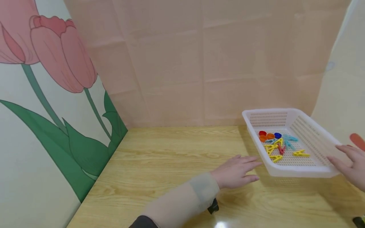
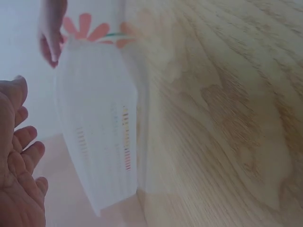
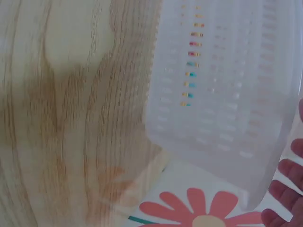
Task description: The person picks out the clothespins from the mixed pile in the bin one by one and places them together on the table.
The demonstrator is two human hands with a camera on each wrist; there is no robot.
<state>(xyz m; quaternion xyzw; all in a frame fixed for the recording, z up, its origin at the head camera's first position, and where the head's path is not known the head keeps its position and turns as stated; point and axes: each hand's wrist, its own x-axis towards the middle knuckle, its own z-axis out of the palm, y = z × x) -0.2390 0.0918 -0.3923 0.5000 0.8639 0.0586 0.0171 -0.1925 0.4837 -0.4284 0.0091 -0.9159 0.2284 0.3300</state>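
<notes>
"Where's the white basket [image 1: 302, 172]?"
"Right side of the head view, with clothespins [image 1: 300, 153] and 4 round pieces [image 1: 270, 136] inside."
"Anything gripped?"
"The left hand [image 1: 236, 171] is just beside it, fingers straight. The right hand [image 1: 355, 166], at the right edge, has fingers apart; touching or not, I can't tell."

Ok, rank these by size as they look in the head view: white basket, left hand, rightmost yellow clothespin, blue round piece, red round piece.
1. White basket
2. Left hand
3. Rightmost yellow clothespin
4. Blue round piece and red round piece: too alike to rank.
</notes>
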